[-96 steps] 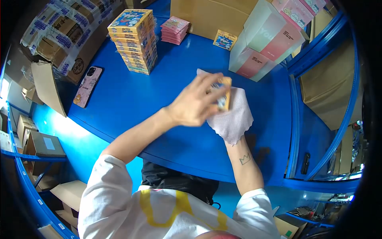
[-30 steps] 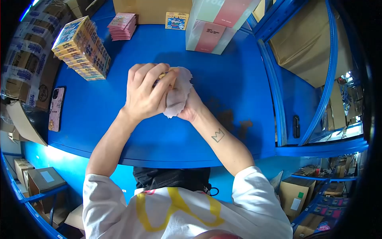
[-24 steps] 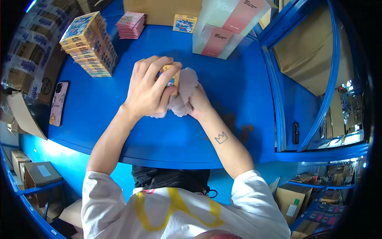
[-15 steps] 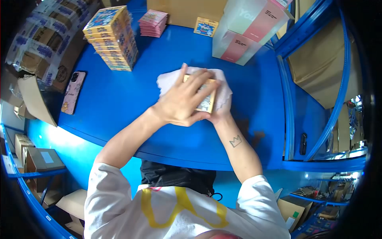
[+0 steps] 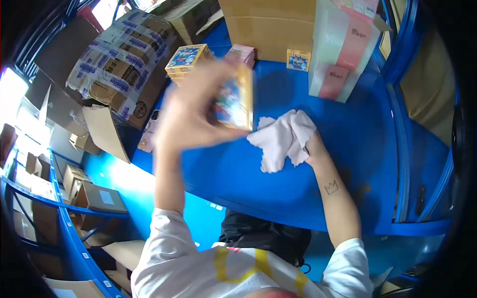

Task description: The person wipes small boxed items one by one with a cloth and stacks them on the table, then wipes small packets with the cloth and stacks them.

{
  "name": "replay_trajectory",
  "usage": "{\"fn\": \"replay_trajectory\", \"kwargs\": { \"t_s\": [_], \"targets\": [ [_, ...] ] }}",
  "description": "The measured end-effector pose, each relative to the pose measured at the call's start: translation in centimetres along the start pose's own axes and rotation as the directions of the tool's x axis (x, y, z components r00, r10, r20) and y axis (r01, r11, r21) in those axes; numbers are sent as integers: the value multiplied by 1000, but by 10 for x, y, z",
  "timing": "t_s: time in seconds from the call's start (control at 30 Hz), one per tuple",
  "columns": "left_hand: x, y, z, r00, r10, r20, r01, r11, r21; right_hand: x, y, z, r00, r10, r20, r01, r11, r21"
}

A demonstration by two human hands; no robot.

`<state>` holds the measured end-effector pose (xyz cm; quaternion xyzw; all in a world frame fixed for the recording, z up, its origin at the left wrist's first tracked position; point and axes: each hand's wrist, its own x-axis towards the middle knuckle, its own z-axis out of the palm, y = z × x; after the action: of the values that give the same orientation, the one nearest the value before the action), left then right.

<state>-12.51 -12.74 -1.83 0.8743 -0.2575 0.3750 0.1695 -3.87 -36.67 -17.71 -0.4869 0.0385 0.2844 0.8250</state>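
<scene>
My left hand (image 5: pixel 186 111), blurred by motion, is raised over the left part of the blue table. Its thumb and fingers are closed around a small yellow box (image 5: pixel 237 97) with a colourful picture on its face. Lower and to the right, a pale pink cloth (image 5: pixel 284 139) hangs crumpled over my right hand (image 5: pixel 314 149). The cloth hides most of those fingers, but it is bunched in that hand. Just behind my left hand stands a stack of similar yellow boxes (image 5: pixel 188 55), its lower part covered from view.
Pink packets (image 5: pixel 242 52) stand beside the stack. A single yellow box (image 5: pixel 298 60) leans against a cardboard panel (image 5: pixel 268 32). Tall white-and-pink boxes (image 5: pixel 338 54) rise at the back right. On the left are a phone (image 5: pixel 147 136) and a large taped carton (image 5: pixel 124 69). A blue frame borders the right.
My left hand has lifted the yellow box off the cloth and carried it up and left. My right hand keeps the cloth, now crumpled. The camera view has shifted left.
</scene>
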Motion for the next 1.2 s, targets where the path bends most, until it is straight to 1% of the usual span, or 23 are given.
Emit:
{"fn": "replay_trajectory", "kwargs": {
  "t_s": [0.03,0.07,0.1,0.17,0.2,0.23,0.27,0.3,0.37,0.43,0.63,0.8,0.93,1.1,1.2],
  "targets": [
    [8,-14,-23,988,-156,4,156,982,-109,-3,5,-5,1000,20,3,-20,1000,-16],
    [23,-29,-42,984,-173,47,176,981,-84,-4,9,-10,999,37,10,-36,999,-36],
    [38,-52,-57,982,-137,129,137,991,9,-2,12,-13,999,46,24,-45,997,-57],
    [59,-93,-70,948,-152,281,148,988,36,10,13,-17,997,49,58,-43,994,-97],
    [65,-105,-73,947,-142,289,133,990,50,17,15,-19,996,49,74,-40,992,-117],
    [69,-116,-74,882,-205,423,172,978,116,26,18,-22,995,51,88,-38,990,-138],
    [74,-123,-75,795,-273,542,201,961,188,37,22,-26,993,54,101,-37,987,-158],
    [81,-125,-73,791,-268,550,187,962,199,33,21,-24,993,48,108,-32,990,-141],
    [90,-130,-67,668,-361,651,224,931,287,28,18,-20,991,57,120,-39,989,-144],
    [92,-134,-57,523,-445,727,250,896,368,24,16,-18,990,72,120,-54,987,-152],
    [95,-151,-39,458,-398,795,254,916,311,18,14,-19,994,71,77,-55,979,-195],
    [95,-157,-48,420,-461,781,295,884,363,21,14,-14,983,81,166,-37,967,-253],
    [92,-163,-48,388,-503,773,318,860,400,8,4,-5,993,114,0,-108,938,-329],
    [90,-161,-44,373,-518,770,326,850,413,10,9,-7,997,70,38,-53,941,-334],
    [89,-164,-44,390,-508,768,334,855,396,13,11,-9,995,97,16,-86,939,-333]
  ]
}}
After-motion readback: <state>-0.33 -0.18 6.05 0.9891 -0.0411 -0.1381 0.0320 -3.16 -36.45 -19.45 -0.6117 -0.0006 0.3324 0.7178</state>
